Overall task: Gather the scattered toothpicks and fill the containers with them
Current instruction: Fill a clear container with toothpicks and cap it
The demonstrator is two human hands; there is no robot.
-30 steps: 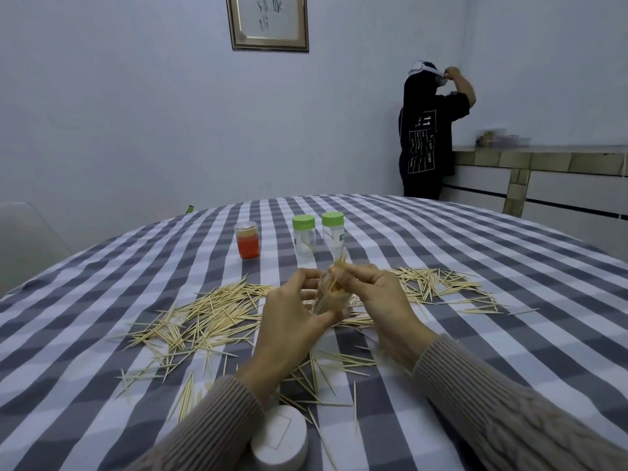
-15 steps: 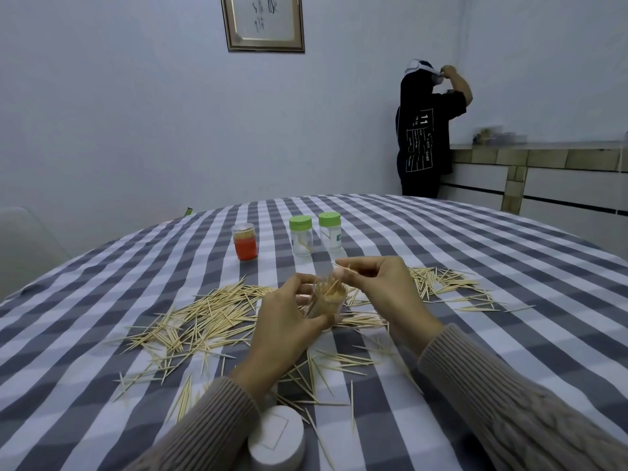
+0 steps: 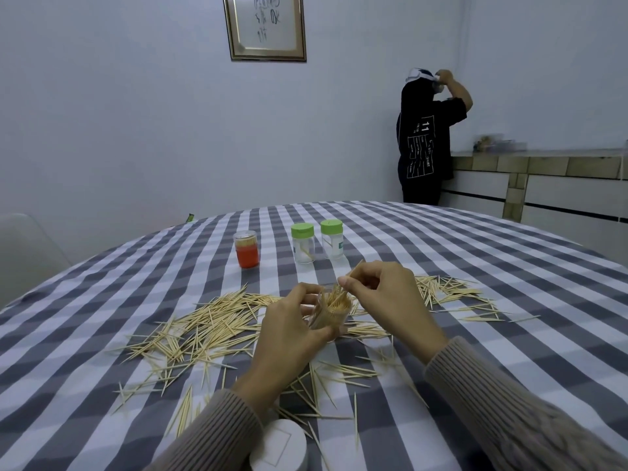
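Left hand [image 3: 289, 331]: at centre frame, fingers curled round a clear container [image 3: 331, 309], holding it slightly tilted just above the counter [image 3: 102, 419].
Right hand [image 3: 384, 300]: just right of the container, thumb and forefinger pinching a small bunch of toothpicks [image 3: 353, 270] above its open mouth; how many it holds is hard to tell.
Clear container: packed with upright toothpicks, nearly full.
Scattered toothpicks [image 3: 210, 321]: a big loose heap at left centre, a smaller heap at right centre, more strewn in front of the hands toward the lower edge.
Green-lidded jars [image 3: 302, 243]: two side by side in the upper middle of the cloth, lids on, only a few sticks visible inside.
Orange jar [image 3: 246, 249]: just left of the green pair, upright.
White lid [image 3: 280, 445]: at the bottom edge, beside the left sleeve.
Counter: covered with a grey-and-white checked cloth.
Background: a person in black [image 3: 426, 137] stands at upper right; a framed picture [image 3: 266, 25] hangs on the wall, top centre.
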